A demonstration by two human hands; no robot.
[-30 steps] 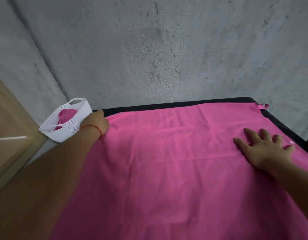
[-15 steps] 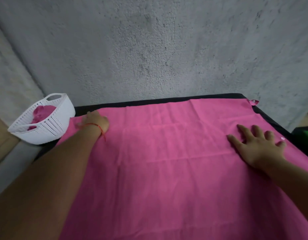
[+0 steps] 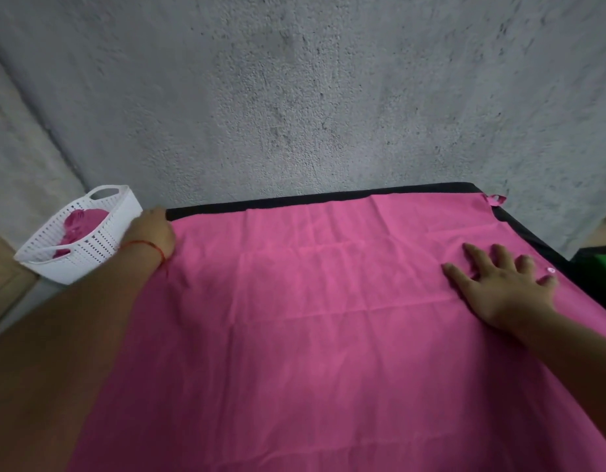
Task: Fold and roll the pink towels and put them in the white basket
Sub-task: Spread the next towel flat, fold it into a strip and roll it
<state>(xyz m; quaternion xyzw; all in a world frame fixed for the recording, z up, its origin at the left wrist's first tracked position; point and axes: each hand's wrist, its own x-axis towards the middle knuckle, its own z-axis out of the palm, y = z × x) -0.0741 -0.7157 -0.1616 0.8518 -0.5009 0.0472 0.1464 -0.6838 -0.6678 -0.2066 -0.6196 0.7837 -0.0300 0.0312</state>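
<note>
Counted one big towel (image 3: 328,318), spread flat and creased in a grid, covering nearly all of one black table (image 3: 294,201). Counted two hands on it.

Found the right hand (image 3: 505,284) palm down near the right edge. All five fingers (image 3: 502,256) straight and fanned apart, pressing the cloth, gripping nothing. Spotted one small white stud (image 3: 550,270) on the towel just beside the little finger. Spotted one pink loop (image 3: 495,199) at the far right corner, well beyond the fingertips. Glimpsed one green thing (image 3: 601,260) off the table, out past the little finger.

Found the left hand (image 3: 151,233) at the towel's far left corner, knuckles up, one red string (image 3: 145,245) round the wrist. Could not tell how its fingers lay: tucked out of sight past the knuckles, gripping or not unclear.

Saw one white basket (image 3: 90,247) just left of those knuckles, right up against the hand; touching or barely apart, could not say. Made out pink cloth (image 3: 78,223) bundled inside, rolled by the look of it; could not count the pieces. Noted two handle slots in the rim, one near, one far.

Saw one grey wall (image 3: 294,97) rising straight beyond both sets of fingertips.
</note>
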